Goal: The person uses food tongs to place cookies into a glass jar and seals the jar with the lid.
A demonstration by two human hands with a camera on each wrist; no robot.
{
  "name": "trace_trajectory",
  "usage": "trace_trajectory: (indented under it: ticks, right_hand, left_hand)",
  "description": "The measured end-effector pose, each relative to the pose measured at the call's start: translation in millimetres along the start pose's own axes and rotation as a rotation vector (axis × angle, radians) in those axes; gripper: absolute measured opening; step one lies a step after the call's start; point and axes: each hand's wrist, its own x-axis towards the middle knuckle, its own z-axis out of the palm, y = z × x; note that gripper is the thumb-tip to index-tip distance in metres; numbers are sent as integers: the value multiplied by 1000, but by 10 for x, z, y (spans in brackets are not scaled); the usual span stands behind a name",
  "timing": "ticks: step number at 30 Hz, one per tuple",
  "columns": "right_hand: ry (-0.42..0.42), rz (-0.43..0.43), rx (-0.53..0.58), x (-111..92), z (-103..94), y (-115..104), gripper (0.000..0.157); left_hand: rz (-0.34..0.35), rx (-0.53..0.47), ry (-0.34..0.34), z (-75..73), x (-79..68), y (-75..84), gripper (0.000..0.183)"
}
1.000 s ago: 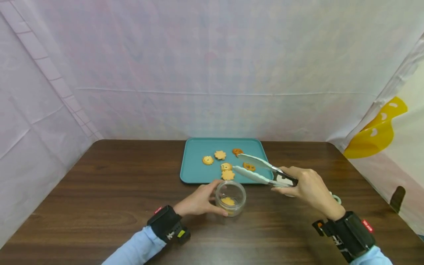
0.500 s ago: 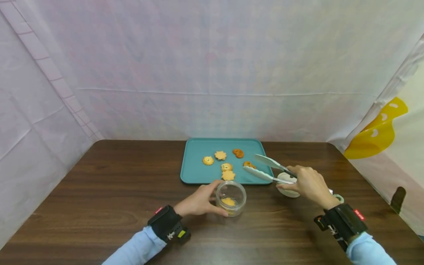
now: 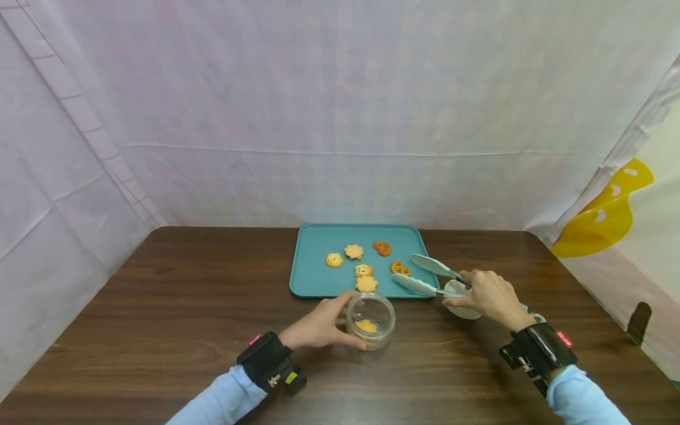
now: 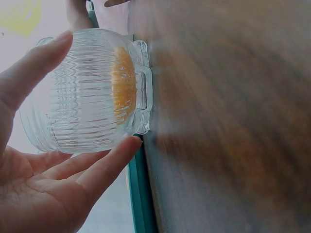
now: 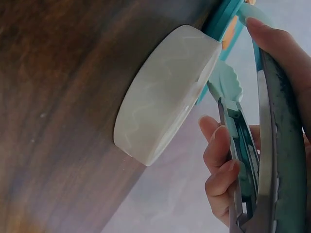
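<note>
My left hand holds a clear ribbed glass jar, thumb on one side and fingers on the other. The jar stands on the table with yellowish biscuits at its bottom. In my right hand is a pair of tongs with pale green scalloped tips. The tongs are spread, their tips over the right part of a teal tray, on either side of a pretzel. Another pretzel lies farther back. Left of them are several pale biscuits, some flower-shaped.
A white round shallow dish or lid sits on the table beneath my right hand, beside the tray's right corner. Part of a pale green ring-shaped thing shows behind the right wrist. White cloth hangs behind the brown wooden table.
My right hand has drawn the tongs rightward and lower, from above the tray's middle to around the nearer pretzel. My left hand and the jar have stayed put.
</note>
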Motion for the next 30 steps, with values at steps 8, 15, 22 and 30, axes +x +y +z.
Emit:
trace_trajectory:
  ticks: [8, 15, 22, 30]
  right_hand:
    - [-5, -21, 9, 36, 18, -13, 72]
    - [11, -58, 9, 63, 7, -32, 63]
    - [67, -83, -32, 70, 9, -63, 48]
    - [130, -104, -55, 55, 44, -42, 31]
  left_hand:
    - [-5, -3, -9, 1, -7, -3, 73]
    - [-13, -23, -7, 2, -6, -1, 74]
    - [-27, -32, -11, -2, 2, -5, 75]
    - [-25, -33, -11, 9, 3, 5, 73]
